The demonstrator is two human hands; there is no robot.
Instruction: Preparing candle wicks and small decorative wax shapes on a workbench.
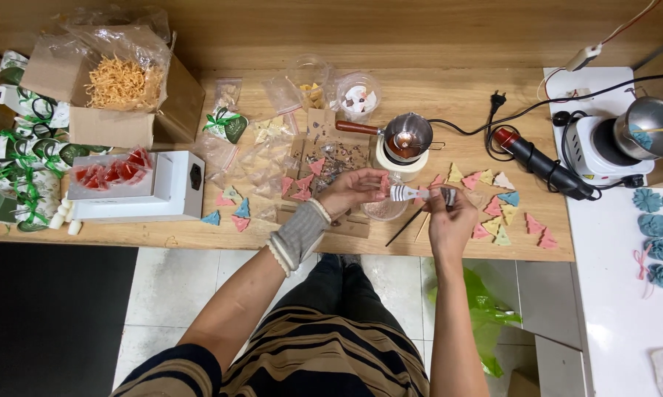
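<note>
My left hand [355, 188], with a grey knitted wrist warmer on the forearm, pinches a small pink triangular piece [383, 182] at its fingertips. My right hand [449, 217] grips a metal fork [408, 193] by its handle, tines pointing left toward the pink piece. Both hands hover over a small clear cup of pinkish powder [384, 210] at the front of the wooden table [169, 235]. Several pink, yellow and blue triangular pieces [497, 209] lie to the right of my hands, and more [232, 209] lie to the left.
A small melting pot with a wooden handle [405, 137] sits on a white warmer behind the hands. A red and black heat tool [541, 165] and a hotplate with a steel pan [618, 140] are at right. Cardboard box of straw filler [118, 84], white box [155, 187], thin sticks [408, 226].
</note>
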